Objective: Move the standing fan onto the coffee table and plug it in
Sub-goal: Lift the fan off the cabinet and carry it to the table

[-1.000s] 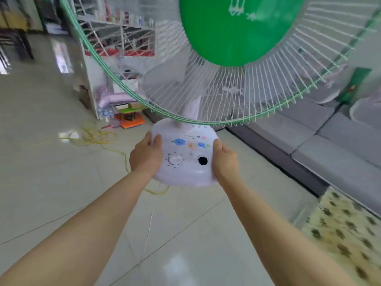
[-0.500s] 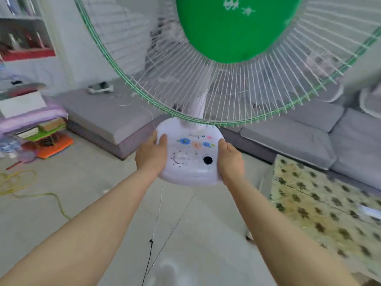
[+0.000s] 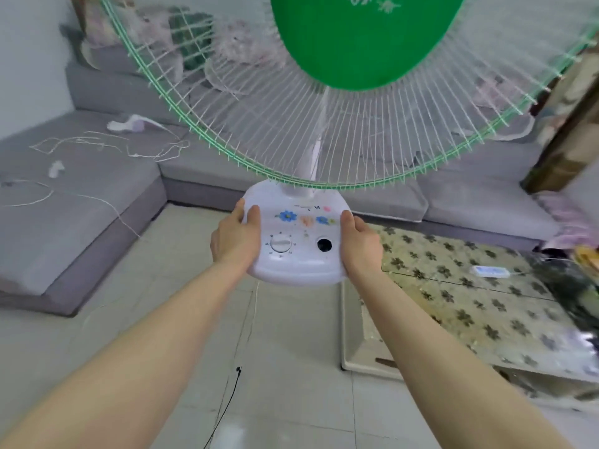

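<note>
I hold the fan [image 3: 296, 254] in the air by its white base, which has flower stickers and a round dial. My left hand [image 3: 235, 236] grips the base's left side and my right hand [image 3: 359, 243] grips its right side. The white wire grille with a green rim and a green centre disc fills the upper view. Its cord [image 3: 227, 403] hangs from the base to the floor. The coffee table [image 3: 470, 306], with a flower-patterned top, stands low at the right, just beyond my right hand. A white power strip [image 3: 491, 271] lies on it.
A grey L-shaped sofa [image 3: 81, 202] runs along the left and back, with white cords and small items scattered on its cushions. Pillows and fabrics lie on the back section. Dark and shiny things crowd the table's right end [image 3: 577, 280]. Pale tiled floor [image 3: 162, 286] lies between sofa and table.
The view has swung right while I carry the fan: the shelves and yellow cord left the frame, and the sofa and coffee table came nearer. Both hands keep their grip on the base.
</note>
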